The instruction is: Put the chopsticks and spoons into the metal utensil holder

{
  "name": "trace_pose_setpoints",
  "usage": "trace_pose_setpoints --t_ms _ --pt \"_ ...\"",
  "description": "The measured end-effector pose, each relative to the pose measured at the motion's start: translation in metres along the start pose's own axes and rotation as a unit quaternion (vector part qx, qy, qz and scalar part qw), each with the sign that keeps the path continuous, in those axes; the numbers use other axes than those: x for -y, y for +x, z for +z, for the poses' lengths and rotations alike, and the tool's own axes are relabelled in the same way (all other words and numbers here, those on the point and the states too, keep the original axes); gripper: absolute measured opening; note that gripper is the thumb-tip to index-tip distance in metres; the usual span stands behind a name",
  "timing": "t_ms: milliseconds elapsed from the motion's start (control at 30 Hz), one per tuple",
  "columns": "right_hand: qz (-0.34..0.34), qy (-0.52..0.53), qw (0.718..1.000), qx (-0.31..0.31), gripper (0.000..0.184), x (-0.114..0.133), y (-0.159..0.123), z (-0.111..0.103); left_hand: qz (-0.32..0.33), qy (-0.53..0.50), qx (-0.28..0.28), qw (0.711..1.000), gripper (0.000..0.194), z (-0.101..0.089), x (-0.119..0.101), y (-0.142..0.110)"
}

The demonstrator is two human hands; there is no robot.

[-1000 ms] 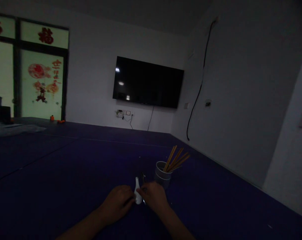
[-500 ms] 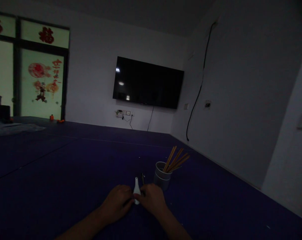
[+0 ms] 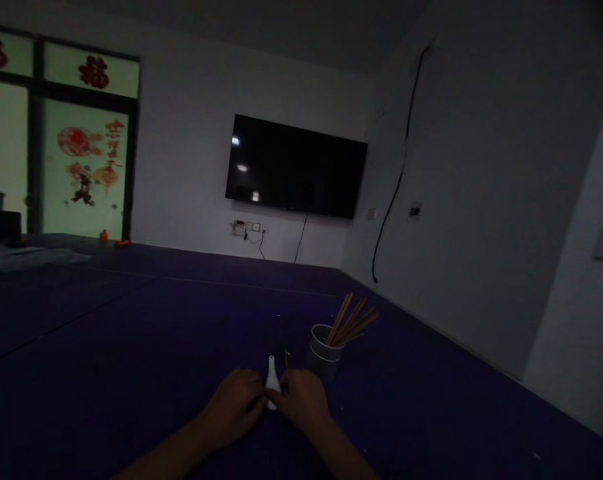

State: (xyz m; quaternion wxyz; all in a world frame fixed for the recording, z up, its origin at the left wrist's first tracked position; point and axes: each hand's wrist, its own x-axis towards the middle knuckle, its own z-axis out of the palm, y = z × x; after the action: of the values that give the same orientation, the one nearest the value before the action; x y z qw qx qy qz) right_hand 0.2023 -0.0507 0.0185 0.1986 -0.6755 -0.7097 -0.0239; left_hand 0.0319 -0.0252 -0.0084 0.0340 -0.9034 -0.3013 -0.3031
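A white soup spoon (image 3: 272, 379) lies between my hands on the dark blue surface, its handle pointing away from me and a small hole near the handle's tip. My left hand (image 3: 237, 405) is closed at the spoon's left edge, fingers curled and thumb against it. From the other side my right hand (image 3: 304, 399) pinches it, the thumb reaching over the bowl. A thin utensil (image 3: 286, 359), too dark to name, shows just beyond my right fingers. Behind my right hand stands a grey cup (image 3: 324, 363) holding several wooden chopsticks (image 3: 354, 321) that lean to the right.
The wide dark blue surface (image 3: 131, 347) runs to the far wall, where a black television (image 3: 296, 167) hangs. Clear plastic sheeting (image 3: 31, 257) lies at the far left. Two small orange items (image 3: 122, 243) sit near the glass door (image 3: 84, 167). A black cable (image 3: 396, 187) hangs on the right wall.
The spoon's handle tip has shifted slightly to the left, and my right thumb with it. The cup and chopsticks stay in place.
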Motion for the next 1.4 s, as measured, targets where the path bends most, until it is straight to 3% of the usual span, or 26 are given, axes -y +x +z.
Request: trace_pose_setpoints --t_ms 267,633,833,1033,1400 --pt "0.002 0.019 1.000 -0.005 0.028 0.000 0.001 0.003 -0.037 0.007 0.012 0.999 0.018 -0.005 -0.002 0.003" --pt "-0.011 0.051 0.998 -0.023 0.024 0.001 0.002 0.007 -0.082 -0.031 0.003 0.996 0.022 0.004 0.011 0.000" --pt "-0.051 0.038 0.998 -0.024 0.029 0.003 0.003 0.010 -0.103 -0.035 -0.013 0.994 0.026 -0.004 0.006 0.002" --pt "-0.076 0.051 0.993 -0.078 0.023 0.004 0.001 0.007 -0.143 -0.037 -0.019 0.989 0.035 -0.015 0.001 0.005" --pt "-0.225 0.004 0.974 -0.042 0.013 0.006 -0.005 0.004 -0.068 -0.065 -0.095 0.991 0.037 -0.016 -0.001 -0.002"
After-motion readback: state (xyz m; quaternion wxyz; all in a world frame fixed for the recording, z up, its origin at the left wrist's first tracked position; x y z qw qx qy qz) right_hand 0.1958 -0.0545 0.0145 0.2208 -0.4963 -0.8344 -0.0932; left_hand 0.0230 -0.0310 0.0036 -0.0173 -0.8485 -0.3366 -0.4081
